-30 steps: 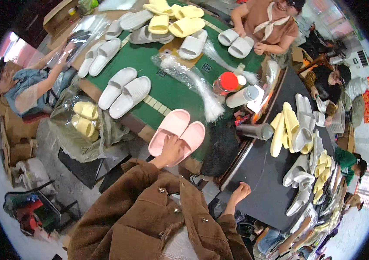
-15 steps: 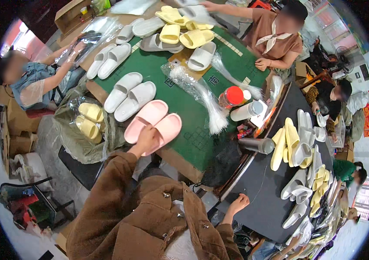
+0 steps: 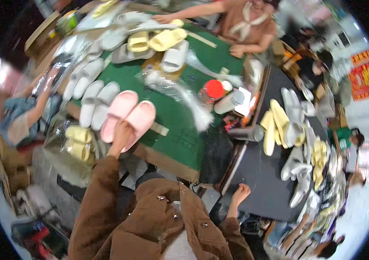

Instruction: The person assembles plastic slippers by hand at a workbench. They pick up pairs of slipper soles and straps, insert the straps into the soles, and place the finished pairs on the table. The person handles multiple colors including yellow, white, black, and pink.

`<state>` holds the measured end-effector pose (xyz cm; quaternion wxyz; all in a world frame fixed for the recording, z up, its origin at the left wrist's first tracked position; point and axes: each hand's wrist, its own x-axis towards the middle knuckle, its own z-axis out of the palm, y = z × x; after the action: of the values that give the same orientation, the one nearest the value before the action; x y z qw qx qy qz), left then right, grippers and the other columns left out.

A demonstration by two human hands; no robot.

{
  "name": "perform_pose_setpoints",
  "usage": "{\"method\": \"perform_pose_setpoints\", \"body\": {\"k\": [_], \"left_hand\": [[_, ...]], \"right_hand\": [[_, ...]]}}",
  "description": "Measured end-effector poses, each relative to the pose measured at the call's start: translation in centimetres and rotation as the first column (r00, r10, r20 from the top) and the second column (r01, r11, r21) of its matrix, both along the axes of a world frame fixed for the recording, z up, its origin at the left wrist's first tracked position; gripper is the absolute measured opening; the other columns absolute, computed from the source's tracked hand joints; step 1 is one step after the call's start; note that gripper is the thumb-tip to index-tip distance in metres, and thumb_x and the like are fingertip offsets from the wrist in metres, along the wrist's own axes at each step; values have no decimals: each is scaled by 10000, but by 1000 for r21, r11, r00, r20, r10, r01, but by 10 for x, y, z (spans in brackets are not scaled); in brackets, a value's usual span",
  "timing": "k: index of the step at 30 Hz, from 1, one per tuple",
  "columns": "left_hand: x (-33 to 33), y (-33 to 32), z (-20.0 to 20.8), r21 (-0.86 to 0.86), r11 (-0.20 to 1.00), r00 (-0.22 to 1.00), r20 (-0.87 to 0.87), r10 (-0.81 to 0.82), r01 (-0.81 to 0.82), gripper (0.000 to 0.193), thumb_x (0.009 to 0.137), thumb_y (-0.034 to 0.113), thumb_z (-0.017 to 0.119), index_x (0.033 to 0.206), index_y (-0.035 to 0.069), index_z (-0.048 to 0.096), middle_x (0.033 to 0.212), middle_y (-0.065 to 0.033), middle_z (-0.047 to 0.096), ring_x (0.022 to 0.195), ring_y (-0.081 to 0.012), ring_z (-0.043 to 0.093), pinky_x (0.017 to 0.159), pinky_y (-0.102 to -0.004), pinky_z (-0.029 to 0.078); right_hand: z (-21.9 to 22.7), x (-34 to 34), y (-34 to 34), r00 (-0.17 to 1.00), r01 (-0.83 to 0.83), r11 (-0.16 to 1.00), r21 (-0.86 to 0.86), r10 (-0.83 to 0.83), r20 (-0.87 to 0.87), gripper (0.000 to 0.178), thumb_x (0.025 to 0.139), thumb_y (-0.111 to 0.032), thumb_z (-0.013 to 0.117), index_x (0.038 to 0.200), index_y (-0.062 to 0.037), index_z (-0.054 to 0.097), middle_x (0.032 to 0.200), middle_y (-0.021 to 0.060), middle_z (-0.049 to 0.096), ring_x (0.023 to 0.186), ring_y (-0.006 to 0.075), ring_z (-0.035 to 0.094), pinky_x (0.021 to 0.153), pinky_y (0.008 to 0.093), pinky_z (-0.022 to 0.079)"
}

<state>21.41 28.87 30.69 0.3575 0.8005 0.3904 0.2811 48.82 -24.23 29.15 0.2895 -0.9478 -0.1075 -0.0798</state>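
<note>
My left hand [image 3: 123,135] grips a pair of pink slippers [image 3: 141,118] side by side, its fingers closed over their near part. The pair is at the near left edge of the green table [image 3: 180,143], just right of a pair of white slippers [image 3: 88,106]. My right hand [image 3: 240,195] is beside the near edge of the black table [image 3: 267,186], fingers curled in, with nothing visible in them. Yellow slippers [image 3: 78,143] in clear plastic lie in an olive sack [image 3: 56,167] left of my left hand.
Grey and yellow slippers [image 3: 167,40] are heaped at the far side, where a co-worker's hand [image 3: 163,18] reaches in. A red-lidded jar [image 3: 212,91], a bottle [image 3: 230,102] and clear plastic strips [image 3: 180,93] lie mid-table. More slippers [image 3: 295,123] cover the black table's right side.
The whole view has shifted, so the tables sit further left. My left hand still grips the pink slippers, now slightly further over the green table. The co-worker's arm has moved over the far heap.
</note>
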Motion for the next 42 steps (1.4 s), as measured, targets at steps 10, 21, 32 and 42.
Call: {"method": "perform_pose_setpoints", "body": {"k": [10,21,32,42], "left_hand": [[-100,203,-22,54,992,975,-187,124,-116,298,818,113,532,1037,-85,576,1104,-219,543,963,-334,534,889,-379,403],[-62,183,-20,567,822,800,-466,378,-58,581,784,154,614,1331,76,436,1439,-224,271,1241,-431,356,1015,-459,326],[38,-108,-31,-177,960,926,-273,-260,217,412,850,108,520,1258,47,512,1376,-223,359,1298,-382,313,1049,-467,283],[49,-191,-45,-397,876,851,-326,-412,273,393,908,202,490,1273,56,497,1425,-194,281,1261,-382,345,975,-473,360]], "right_hand": [[12,3,16,994,100,993,67,-102,28,107,836,-58,517,767,-37,597,932,125,558,986,295,479,883,396,383],[27,-3,12,984,160,981,113,-149,-93,137,868,-80,519,790,-4,602,995,118,500,923,269,538,801,351,437],[30,85,-35,870,458,793,401,-307,-386,222,810,-215,627,873,-8,680,907,113,650,851,211,613,777,313,455],[69,274,-84,717,686,-3,728,-168,-677,603,841,-459,609,1224,-12,477,932,126,650,439,66,379,462,237,323]]}}
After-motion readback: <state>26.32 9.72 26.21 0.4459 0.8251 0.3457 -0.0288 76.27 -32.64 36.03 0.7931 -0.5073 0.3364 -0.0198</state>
